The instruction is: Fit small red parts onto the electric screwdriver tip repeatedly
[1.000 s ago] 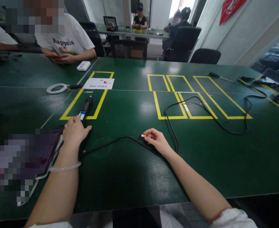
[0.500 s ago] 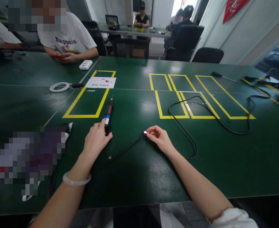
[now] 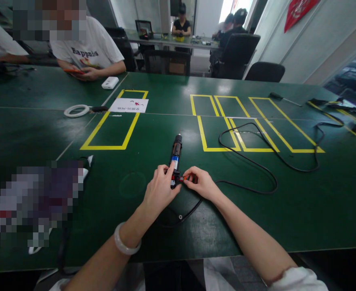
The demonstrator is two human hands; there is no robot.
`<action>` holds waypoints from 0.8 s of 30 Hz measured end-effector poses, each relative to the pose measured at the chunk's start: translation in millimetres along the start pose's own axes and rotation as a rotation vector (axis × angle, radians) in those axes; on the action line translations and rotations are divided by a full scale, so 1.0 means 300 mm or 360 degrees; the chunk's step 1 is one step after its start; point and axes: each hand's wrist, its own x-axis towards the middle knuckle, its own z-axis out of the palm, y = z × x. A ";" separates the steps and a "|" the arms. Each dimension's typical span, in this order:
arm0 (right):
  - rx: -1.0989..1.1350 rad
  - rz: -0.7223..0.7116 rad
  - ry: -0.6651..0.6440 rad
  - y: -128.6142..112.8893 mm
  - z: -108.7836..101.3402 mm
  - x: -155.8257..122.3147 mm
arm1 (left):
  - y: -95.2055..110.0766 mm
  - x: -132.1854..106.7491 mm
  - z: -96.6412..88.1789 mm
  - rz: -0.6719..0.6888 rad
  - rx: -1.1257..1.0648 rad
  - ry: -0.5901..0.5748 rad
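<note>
My left hand (image 3: 160, 186) is closed around the rear part of a black electric screwdriver (image 3: 176, 150) with a blue and silver band. The tool lies on the green table (image 3: 111, 226), its tip pointing away from me. Close by its right side, my right hand (image 3: 202, 184) pinches a small red and orange piece (image 3: 183, 178) against or right beside the tool's rear end; its exact kind is too small to make out. A black cable (image 3: 247, 187) runs behind and under my hands. A small metal ring (image 3: 180, 217) shows on or beside the cable.
Yellow tape outlines (image 3: 204, 133) mark the table. A paper sign (image 3: 129, 105), a white coil (image 3: 76, 111), a white box (image 3: 110, 83) and a hand screwdriver (image 3: 283, 98) lie farther back. A co-worker (image 3: 90, 52) sits across on the left.
My left hand has moved the electric screwdriver to the right, up to my right hand. The cable and its ring have shifted right; the right hand stays nearly in place.
</note>
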 end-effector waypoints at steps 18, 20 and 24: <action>0.0075 0.0100 -0.0018 -0.010 0.037 0.002 | -0.015 0.003 0.012 0.0054 -0.0063 0.0078; 0.0056 0.0082 -0.0001 -0.009 0.038 -0.002 | -0.010 0.002 0.009 0.0045 -0.0033 0.0071; 0.0022 0.0014 -0.0028 -0.008 0.040 -0.004 | 0.006 0.005 -0.003 0.0002 0.0134 0.0070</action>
